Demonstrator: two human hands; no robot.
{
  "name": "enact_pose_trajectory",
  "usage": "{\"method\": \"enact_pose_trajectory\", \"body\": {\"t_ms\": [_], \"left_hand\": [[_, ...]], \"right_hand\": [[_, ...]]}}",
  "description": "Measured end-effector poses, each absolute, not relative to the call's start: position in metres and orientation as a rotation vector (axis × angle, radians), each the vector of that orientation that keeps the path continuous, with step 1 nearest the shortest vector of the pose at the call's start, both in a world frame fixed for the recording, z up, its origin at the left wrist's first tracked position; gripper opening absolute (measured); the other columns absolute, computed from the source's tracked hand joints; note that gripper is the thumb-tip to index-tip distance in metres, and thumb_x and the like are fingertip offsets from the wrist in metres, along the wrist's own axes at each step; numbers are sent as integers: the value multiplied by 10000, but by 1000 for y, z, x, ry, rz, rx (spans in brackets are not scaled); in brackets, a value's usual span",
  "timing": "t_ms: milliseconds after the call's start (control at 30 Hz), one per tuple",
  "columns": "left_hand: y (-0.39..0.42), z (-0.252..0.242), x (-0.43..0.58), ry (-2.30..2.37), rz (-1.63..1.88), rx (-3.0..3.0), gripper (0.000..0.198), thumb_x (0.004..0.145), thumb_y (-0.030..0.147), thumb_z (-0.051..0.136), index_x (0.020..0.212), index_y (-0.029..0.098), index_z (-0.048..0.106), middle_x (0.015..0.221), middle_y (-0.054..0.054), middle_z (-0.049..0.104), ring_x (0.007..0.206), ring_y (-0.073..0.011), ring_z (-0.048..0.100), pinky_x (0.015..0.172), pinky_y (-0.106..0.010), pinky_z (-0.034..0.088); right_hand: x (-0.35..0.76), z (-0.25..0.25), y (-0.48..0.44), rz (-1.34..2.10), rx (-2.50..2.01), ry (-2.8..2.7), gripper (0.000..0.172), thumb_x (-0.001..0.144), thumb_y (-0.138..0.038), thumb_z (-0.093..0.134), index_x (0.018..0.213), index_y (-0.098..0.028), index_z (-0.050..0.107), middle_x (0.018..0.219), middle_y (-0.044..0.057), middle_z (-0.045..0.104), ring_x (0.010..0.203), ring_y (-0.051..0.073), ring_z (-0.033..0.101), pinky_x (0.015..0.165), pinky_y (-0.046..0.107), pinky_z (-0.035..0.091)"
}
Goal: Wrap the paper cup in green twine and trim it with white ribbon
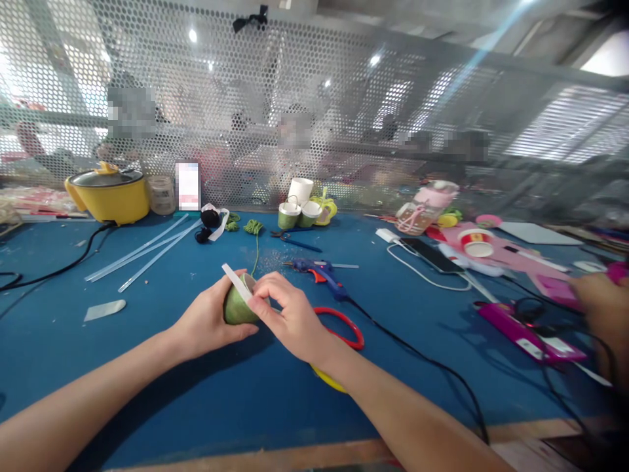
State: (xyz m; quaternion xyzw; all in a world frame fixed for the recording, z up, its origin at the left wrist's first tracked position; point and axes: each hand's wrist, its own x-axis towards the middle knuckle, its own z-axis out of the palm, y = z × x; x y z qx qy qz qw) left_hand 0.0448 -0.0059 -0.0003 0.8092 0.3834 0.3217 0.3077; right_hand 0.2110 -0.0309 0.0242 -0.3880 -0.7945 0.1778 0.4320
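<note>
My left hand (pixel 204 321) is wrapped round a small cup (pixel 236 311) covered in green yarn, its mouth tilted toward my other hand. Between the thumb and fingers of my right hand (pixel 289 314) is one end of a white strip (pixel 234 280), which lies across the cup near its rim. A green strand runs from the cup back to a small bundle of green yarn (pixel 253 227). Scissors with a red handle (pixel 351 326) and a yellow one lie partly hidden under my right forearm. Just beyond is a blue hot glue gun (pixel 322 270).
Behind stand several cups (pixel 289 215), some green-wrapped, beside dark pliers (pixel 297 239). Clear glue sticks (pixel 147 252) and a yellow electric pot (pixel 111 196) are on the left. Rightward lie a phone (pixel 432 254), a purple power strip (pixel 528 331), cables and another person's blurred hand (pixel 597 301).
</note>
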Motion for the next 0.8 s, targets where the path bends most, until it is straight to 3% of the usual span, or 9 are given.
{"method": "enact_pose_trajectory", "body": {"t_ms": [233, 467, 600, 800], "left_hand": [[-4, 0, 42, 1034, 836, 2291, 765, 639, 402, 678, 1275, 184, 313, 1299, -159, 444, 1172, -321, 438, 953, -484, 366], [3, 18, 33, 893, 817, 1981, 683, 689, 374, 653, 1257, 197, 317, 1076, -81, 576, 925, -238, 582, 797, -374, 480], [8, 17, 29, 1016, 975, 2243, 623, 688, 335, 659, 1224, 194, 374, 1138, -98, 523, 1009, -254, 528, 872, -397, 432], [9, 11, 28, 987, 956, 2648, 549, 768, 251, 583, 1272, 201, 371, 1166, -111, 488, 1066, -254, 468, 919, -398, 405]], "right_hand": [[211, 20, -30, 499, -1061, -1953, 200, 839, -266, 486, 656, -194, 451, 727, 14, 507, 726, 140, 494, 688, 287, 424], [212, 21, -29, 465, -968, -1911, 156, 815, -304, 534, 706, -198, 502, 767, 23, 536, 769, 155, 513, 725, 299, 429], [218, 26, -26, 466, -1057, -1819, 179, 848, -336, 469, 801, -180, 545, 810, 46, 577, 789, 163, 539, 735, 299, 416], [222, 33, -20, 683, -1258, -1735, 293, 828, -409, 457, 684, -164, 532, 643, 10, 534, 609, 131, 475, 584, 258, 378]]}}
